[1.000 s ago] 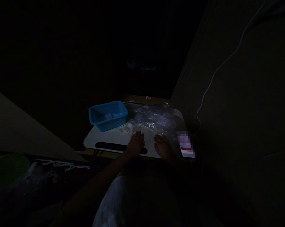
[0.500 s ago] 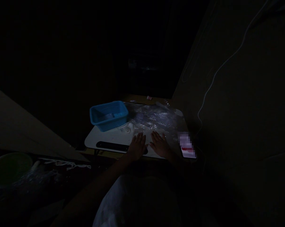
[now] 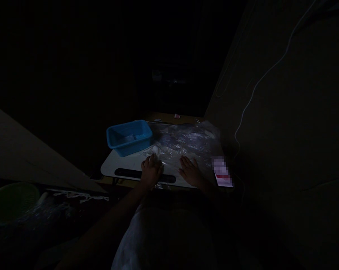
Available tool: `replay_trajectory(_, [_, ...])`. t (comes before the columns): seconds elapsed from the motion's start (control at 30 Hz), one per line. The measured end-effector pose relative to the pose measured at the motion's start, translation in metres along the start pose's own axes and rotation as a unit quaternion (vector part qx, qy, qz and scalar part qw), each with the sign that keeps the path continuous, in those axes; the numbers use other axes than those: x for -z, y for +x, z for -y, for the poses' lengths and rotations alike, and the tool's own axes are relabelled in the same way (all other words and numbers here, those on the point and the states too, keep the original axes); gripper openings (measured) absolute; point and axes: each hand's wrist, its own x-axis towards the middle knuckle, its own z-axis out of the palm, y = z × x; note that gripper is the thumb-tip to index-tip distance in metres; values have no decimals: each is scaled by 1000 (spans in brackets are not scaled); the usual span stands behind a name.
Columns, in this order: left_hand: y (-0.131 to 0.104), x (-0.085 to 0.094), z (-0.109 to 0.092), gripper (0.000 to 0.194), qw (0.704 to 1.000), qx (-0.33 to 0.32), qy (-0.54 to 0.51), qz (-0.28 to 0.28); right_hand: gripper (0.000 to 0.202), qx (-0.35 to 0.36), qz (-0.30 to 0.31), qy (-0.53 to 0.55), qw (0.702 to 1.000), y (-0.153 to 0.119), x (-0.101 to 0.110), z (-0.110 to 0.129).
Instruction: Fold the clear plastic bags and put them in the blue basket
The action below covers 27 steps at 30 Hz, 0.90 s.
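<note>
Thin clear plastic sheeting [image 3: 186, 138] lies crumpled and shiny over the right and back of a small white table [image 3: 113, 163]. My left hand [image 3: 151, 173] is over the table's front, its fingers bent and closed on the near left part of the plastic; the exact grip is hard to see in the dark. A glossy bit of the plastic shows below that hand at the front edge. My right hand [image 3: 190, 171] rests flat on the sheeting, fingers stretched out.
A blue plastic basin [image 3: 132, 148] stands at the table's back left. A black slot [image 3: 127, 173] runs along the front edge. A lit phone [image 3: 224, 180] lies at the right, near a white cable [image 3: 249, 101]. A green basket [image 3: 13, 202] is at lower left.
My left hand has shifted left and its flat fingers have curled. Plastic now shows at the front edge below it, and the sheeting's back right corner lies differently. The right hand stays put.
</note>
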Motion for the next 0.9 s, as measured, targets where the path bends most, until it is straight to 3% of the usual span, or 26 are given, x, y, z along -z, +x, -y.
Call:
replay_trajectory(0.17, [1,1,2,37,997,-62,-11,51,47,5,4,4,1000,-1,1,-1])
replay_trajectory(0.43, [-1,1,11,41,985,-160,-16,71,37,-12,-36,27,999,5,8,-8])
replay_trajectory(0.53, [-1,1,11,41,983,-167,-6,76,36,-6,-50,50,997,17,12,-1])
replay_trajectory(0.7, [-1,-2,13,40,981,-178,7,79,36,76,-52,52,994,28,13,14])
replay_trajectory(0.9, [-1,0,14,39,979,-189,-2,77,32,81,-49,42,995,23,7,8])
